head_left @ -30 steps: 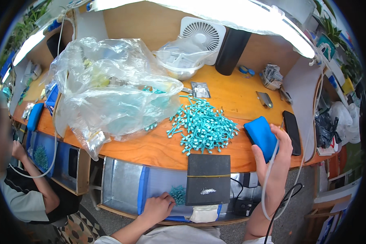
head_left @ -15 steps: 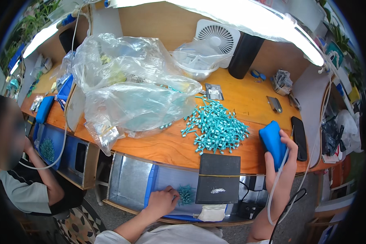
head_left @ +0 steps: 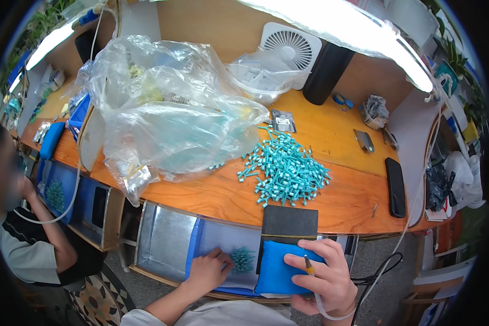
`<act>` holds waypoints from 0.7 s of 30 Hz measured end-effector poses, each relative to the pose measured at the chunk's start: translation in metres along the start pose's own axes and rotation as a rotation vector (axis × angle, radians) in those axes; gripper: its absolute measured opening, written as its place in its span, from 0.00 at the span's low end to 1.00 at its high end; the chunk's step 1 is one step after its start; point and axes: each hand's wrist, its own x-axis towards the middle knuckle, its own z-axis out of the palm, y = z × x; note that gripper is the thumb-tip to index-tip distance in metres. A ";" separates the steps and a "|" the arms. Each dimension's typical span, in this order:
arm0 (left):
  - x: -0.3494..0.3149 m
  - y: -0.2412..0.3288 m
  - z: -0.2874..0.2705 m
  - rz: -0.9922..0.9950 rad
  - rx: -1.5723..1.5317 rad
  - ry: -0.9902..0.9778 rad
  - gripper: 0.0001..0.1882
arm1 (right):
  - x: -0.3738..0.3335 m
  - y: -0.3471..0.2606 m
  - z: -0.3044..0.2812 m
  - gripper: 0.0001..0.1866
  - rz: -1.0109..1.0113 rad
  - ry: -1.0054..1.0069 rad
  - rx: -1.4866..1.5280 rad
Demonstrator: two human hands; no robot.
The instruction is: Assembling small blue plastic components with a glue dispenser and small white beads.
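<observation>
My right hand (head_left: 331, 280) is closed around a blue padded block (head_left: 280, 271) and a slim pen-like tool (head_left: 309, 265) with a yellow collar, whose pale cord trails down past the wrist. The block hangs over the lower part of a dark slab (head_left: 290, 221) at the drawer's front, hiding much of it. My left hand (head_left: 207, 271) rests over the blue tray (head_left: 223, 236), its fingers curled together beside a cluster of small teal pieces (head_left: 242, 259). What those fingers hold, if anything, is hidden. A big heap of teal-and-white pieces (head_left: 290, 171) lies on the wooden bench.
Clear plastic bags (head_left: 174, 125) cover the bench's left side. Farther back stand a white fan (head_left: 289, 46) and a black cylinder (head_left: 327, 73). A phone (head_left: 395, 187) lies at right. Another person (head_left: 43, 239) sits at left, and a cable (head_left: 386, 266) hangs at right.
My right hand has brought the blue block and tool from the bench's right edge down and left, over the dark slab. My left hand stays beside the teal cluster. The view has shifted slightly.
</observation>
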 end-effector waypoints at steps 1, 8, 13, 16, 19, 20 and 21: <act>-0.001 0.001 -0.001 -0.001 -0.004 -0.001 0.05 | 0.000 0.000 -0.001 0.17 0.011 -0.026 -0.015; -0.004 0.013 -0.009 0.005 -0.112 -0.010 0.05 | -0.018 -0.002 -0.013 0.16 -0.044 -0.037 -0.035; -0.007 0.015 -0.008 0.004 -0.152 -0.001 0.05 | -0.037 0.007 0.004 0.16 0.107 0.411 0.088; -0.009 0.015 -0.005 0.024 -0.201 -0.005 0.05 | -0.041 0.015 -0.003 0.15 0.146 0.414 0.104; -0.013 0.020 0.003 0.110 -0.171 -0.015 0.06 | -0.026 0.013 -0.011 0.16 0.091 0.162 0.075; -0.014 0.024 0.005 0.122 -0.184 -0.024 0.06 | -0.019 0.010 -0.015 0.15 0.005 0.082 0.047; -0.015 0.027 0.006 0.134 -0.196 -0.033 0.06 | -0.012 0.008 -0.017 0.15 -0.081 0.002 0.019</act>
